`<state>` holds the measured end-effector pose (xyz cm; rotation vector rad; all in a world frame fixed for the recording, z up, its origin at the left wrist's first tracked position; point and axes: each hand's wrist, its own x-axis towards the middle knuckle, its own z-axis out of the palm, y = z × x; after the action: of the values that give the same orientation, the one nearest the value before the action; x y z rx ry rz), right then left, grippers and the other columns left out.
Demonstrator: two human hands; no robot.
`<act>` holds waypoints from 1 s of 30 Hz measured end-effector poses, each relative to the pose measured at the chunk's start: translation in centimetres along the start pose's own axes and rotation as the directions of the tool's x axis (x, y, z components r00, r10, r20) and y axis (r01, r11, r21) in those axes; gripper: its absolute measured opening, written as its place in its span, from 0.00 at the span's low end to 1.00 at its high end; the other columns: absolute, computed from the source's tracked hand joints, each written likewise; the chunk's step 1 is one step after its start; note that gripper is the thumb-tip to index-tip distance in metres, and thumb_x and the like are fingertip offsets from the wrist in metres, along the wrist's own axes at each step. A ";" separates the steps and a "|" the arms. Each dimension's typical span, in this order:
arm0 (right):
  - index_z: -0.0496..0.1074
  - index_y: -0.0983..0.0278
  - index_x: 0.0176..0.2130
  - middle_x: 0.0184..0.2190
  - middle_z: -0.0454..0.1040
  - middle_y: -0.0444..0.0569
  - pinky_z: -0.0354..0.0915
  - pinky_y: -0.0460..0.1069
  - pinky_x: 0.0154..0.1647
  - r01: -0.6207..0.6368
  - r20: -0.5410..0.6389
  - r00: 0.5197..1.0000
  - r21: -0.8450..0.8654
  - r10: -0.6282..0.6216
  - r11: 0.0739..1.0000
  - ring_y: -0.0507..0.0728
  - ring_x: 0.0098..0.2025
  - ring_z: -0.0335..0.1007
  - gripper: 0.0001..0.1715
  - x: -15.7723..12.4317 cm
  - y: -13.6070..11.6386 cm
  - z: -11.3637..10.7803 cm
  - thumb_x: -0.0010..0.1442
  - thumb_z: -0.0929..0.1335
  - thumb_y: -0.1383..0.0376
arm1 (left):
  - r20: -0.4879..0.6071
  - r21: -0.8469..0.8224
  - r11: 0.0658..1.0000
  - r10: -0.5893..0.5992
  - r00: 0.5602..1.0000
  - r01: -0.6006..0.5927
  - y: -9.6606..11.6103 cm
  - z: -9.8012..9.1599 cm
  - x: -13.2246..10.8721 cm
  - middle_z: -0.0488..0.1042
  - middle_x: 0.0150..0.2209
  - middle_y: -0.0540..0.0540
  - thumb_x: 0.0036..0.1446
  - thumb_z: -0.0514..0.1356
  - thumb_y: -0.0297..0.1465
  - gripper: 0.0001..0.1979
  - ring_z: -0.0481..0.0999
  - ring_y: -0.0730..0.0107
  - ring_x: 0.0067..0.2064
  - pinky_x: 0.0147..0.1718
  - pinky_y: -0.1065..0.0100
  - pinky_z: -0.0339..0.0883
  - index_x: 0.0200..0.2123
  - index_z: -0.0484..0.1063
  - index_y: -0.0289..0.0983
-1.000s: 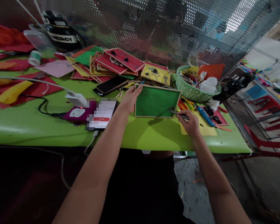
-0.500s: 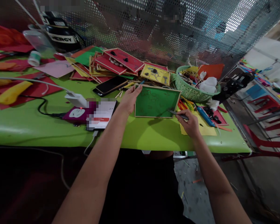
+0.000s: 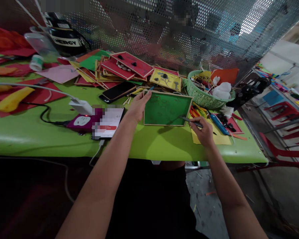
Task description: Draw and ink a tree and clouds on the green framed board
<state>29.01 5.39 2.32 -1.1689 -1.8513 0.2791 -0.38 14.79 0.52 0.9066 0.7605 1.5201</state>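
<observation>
A green framed board (image 3: 166, 109) with faint drawn lines is tilted up from the lime-green table (image 3: 35, 132). My left hand (image 3: 139, 106) grips its left edge, thumb at the top corner. My right hand (image 3: 201, 131) pinches a dark pen (image 3: 192, 121) whose tip touches the board's lower right corner. A yellow sheet (image 3: 219, 135) lies under my right hand.
A green basket (image 3: 204, 97) of sticks and scraps stands behind the board. Red and yellow framed boards (image 3: 129, 68) are stacked at the back. Two phones (image 3: 118, 90), a charger and cables lie to the left. A blue tool (image 3: 216, 123) lies at right. Perforated metal screen behind.
</observation>
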 end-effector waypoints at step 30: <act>0.75 0.61 0.37 0.31 0.79 0.45 0.67 0.49 0.32 -0.067 -0.022 0.997 0.076 0.069 0.995 0.53 0.29 0.73 0.06 -0.1 0.2 -0.2 0.62 0.72 0.60 | -0.004 0.009 1.000 0.001 1.000 -0.001 0.0 -0.1 0.0 0.82 0.36 0.43 0.49 0.73 0.47 0.21 0.83 0.50 0.49 0.48 0.50 0.79 0.35 0.72 0.39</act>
<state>29.30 5.37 2.26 -1.1800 -1.7664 0.3682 -0.49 14.83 0.45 0.9111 0.7703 1.5211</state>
